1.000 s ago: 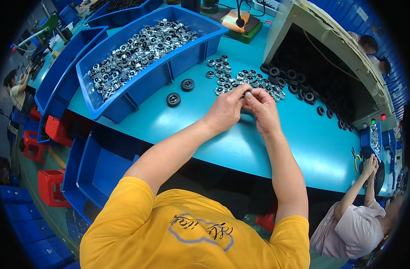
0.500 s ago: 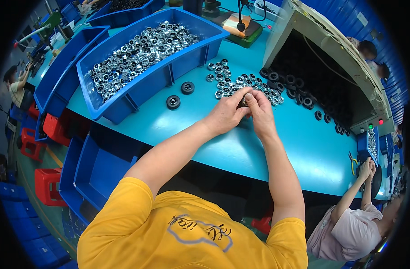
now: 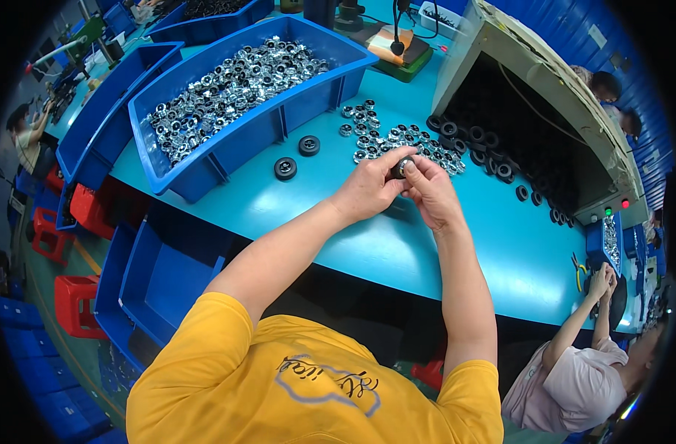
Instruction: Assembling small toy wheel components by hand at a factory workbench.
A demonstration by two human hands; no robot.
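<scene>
Over the turquoise table (image 3: 345, 244), my left hand (image 3: 369, 186) and my right hand (image 3: 433, 191) meet around one small toy wheel (image 3: 401, 168). It has a black tyre and a shiny hub. Fingers of both hands are closed on it and cover part of it. Just beyond my hands lies a loose group of chrome wheel hubs (image 3: 364, 127). Two wheels with tyres on, one nearer (image 3: 285, 169) and one farther (image 3: 308, 146), rest left of my left hand. Loose black tyres (image 3: 504, 172) spread out right of my right hand.
A blue bin (image 3: 197, 174) heaped with chrome hubs stands at the left. On the right, a metal box-shaped machine (image 3: 456, 74) opens toward the table, with tyres heaped inside. A co-worker's hands (image 3: 603, 281) are at the far right near yellow-handled pliers (image 3: 579, 275). Red stools (image 3: 78, 307) stand on the floor.
My right hand has turned and its fingers have shifted on the wheel, so more of the black tyre and shiny hub shows. My left hand keeps its hold.
</scene>
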